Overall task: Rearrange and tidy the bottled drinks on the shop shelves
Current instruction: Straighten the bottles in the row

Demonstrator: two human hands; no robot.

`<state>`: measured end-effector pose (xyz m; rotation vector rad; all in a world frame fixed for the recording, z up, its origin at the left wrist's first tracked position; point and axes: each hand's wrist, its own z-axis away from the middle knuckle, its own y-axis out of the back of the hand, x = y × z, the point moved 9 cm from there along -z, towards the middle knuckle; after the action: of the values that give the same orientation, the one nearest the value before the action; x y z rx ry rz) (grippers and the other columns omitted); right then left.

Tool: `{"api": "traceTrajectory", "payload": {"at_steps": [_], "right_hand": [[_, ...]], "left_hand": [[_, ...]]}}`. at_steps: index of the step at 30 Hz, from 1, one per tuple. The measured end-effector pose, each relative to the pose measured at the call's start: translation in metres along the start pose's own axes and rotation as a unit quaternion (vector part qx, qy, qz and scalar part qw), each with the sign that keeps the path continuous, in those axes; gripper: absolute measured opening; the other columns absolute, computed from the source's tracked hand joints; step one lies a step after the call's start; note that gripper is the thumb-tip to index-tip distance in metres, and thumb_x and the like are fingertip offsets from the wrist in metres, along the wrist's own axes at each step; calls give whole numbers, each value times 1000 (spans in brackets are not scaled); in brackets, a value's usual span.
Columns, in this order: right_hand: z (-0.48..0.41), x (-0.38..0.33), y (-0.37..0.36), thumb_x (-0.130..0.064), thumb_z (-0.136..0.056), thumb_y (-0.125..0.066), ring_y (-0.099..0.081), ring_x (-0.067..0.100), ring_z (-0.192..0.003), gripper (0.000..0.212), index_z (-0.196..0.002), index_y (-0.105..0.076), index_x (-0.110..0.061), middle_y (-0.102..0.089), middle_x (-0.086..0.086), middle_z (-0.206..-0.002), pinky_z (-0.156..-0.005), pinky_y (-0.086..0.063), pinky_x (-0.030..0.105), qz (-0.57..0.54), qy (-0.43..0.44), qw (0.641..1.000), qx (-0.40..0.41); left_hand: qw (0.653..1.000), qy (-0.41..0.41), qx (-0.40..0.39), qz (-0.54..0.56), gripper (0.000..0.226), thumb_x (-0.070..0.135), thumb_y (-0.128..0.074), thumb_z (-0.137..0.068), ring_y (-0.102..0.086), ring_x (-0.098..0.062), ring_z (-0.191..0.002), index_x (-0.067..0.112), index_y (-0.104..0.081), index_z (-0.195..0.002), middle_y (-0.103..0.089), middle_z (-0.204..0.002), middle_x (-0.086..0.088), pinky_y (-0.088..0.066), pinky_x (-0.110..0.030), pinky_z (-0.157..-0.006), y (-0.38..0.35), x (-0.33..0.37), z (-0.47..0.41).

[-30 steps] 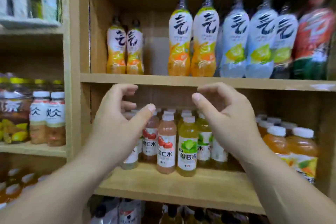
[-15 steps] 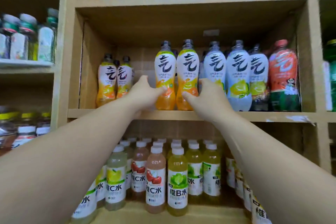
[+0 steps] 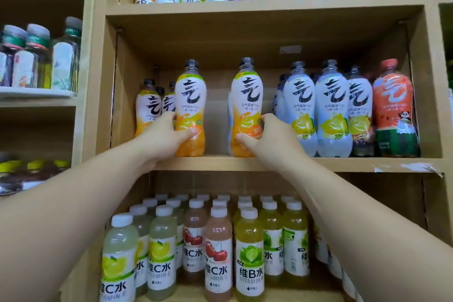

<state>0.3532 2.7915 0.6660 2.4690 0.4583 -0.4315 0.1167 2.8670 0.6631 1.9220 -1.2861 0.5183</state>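
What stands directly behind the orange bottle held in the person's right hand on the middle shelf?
Behind the orange bottle gripped by the right hand, a pale bluish-white bottle peeks out at its left edge. Its label, its cap and anything further back are covered.

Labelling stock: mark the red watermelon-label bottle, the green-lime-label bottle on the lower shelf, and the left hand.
Red watermelon-label bottle (image 3: 394, 115), head view, label middle.
Green-lime-label bottle (image 3: 249, 262), head view, label front.
Left hand (image 3: 164, 138), head view, back of hand.

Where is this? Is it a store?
Probably a shop's drinks aisle: wooden shelves hold rows of matching bottles, and two hands each grip an orange bottle.
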Motion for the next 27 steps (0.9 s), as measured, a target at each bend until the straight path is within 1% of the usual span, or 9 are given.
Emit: {"api": "traceTrajectory", "payload": {"at_steps": [5, 9, 12, 17, 19, 21, 23, 25, 27], "right_hand": [[-2, -38, -34, -57, -84, -72, -63, 27, -108, 61, -125, -55, -16, -66, 6, -118, -92, -54, 46, -36, 16, 999, -24], [-13, -68, -66, -57, -86, -72, -63, 29, -107, 58, -119, -55, -13, -66, 7, -115, -87, -52, 39, -21, 15, 998, -64], [-24, -87, -84, -53, -88, -73, -64, 31, -108, 56, -118, -57, -9, -67, 10, -117, -78, -45, 34, 3, 15, 996, -92], [-36, -110, -115, -52, -85, -76, -65, 30, -106, 57, -118, -60, -8, -68, 9, -115, -79, -48, 34, -2, 22, 992, -127], [-40, -112, -125, -52, -84, -77, -66, 27, -101, 55, -117, -60, -10, -69, 6, -112, -83, -53, 37, -22, 15, 990, -137], [-44, -115, -135, -51, -82, -79, -69, 25, -95, 55, -115, -61, -12, -70, 5, -107, -86, -58, 41, -40, 8, 988, -150], [-47, -117, -142, -52, -80, -81, -70, 25, -90, 56, -114, -60, -13, -69, 5, -106, -84, -61, 44, -52, 1, 986, -161], [-48, -119, -145, -52, -79, -81, -72, 25, -85, 56, -113, -58, -14, -68, 4, -103, -81, -62, 44, -58, -6, 985, -164], [-50, -122, -146, -54, -79, -81, -73, 23, -77, 57, -112, -55, -15, -67, 3, -100, -77, -62, 42, -44, -9, 986, -158]], "left_hand": [[994, 5, 41, -96, 41, 36, -67, -96, -61, -22, -104, 24, -51, -132, -64, -120, -3, -49, -36, -89, 50, -16, 4], [989, 10, 23, -145, 53, 38, -62, -99, -55, -18, -101, 18, -43, -144, -60, -120, -3, -45, -34, -84, 58, -21, -2], [987, 6, 6, -163, 50, 37, -61, -99, -57, -19, -102, 17, -45, -143, -62, -124, -5, -46, -34, -85, 60, -22, -9], [983, 13, 10, -181, 48, 39, -62, -99, -62, -28, -115, 16, -48, -138, -63, -129, -7, -52, -41, -96, 70, -38, -20], [978, 32, 28, -202, 50, 43, -61, -98, -61, -29, -112, 15, -47, -136, -61, -129, -9, -51, -40, -91, 78, -48, -26], [967, 41, 43, -249, 50, 40, -60, -99, -60, -31, -112, 12, -45, -137, -60, -130, -12, -51, -40, -88, 82, -54, -30], [952, 29, 58, -299, 52, 31, -61, -99, -61, -33, -113, 9, -40, -142, -60, -130, -15, -50, -38, -85, 82, -55, -30], [944, 9, 80, -319, 56, 28, -61, -99, -61, -34, -112, 8, -36, -145, -60, -129, -16, -50, -40, -84, 81, -54, -28], [944, -4, 106, -312, 54, 30, -65, -97, -62, -34, -110, 11, -40, -141, -61, -126, -14, -50, -41, -83, 82, -54, -26]]}}
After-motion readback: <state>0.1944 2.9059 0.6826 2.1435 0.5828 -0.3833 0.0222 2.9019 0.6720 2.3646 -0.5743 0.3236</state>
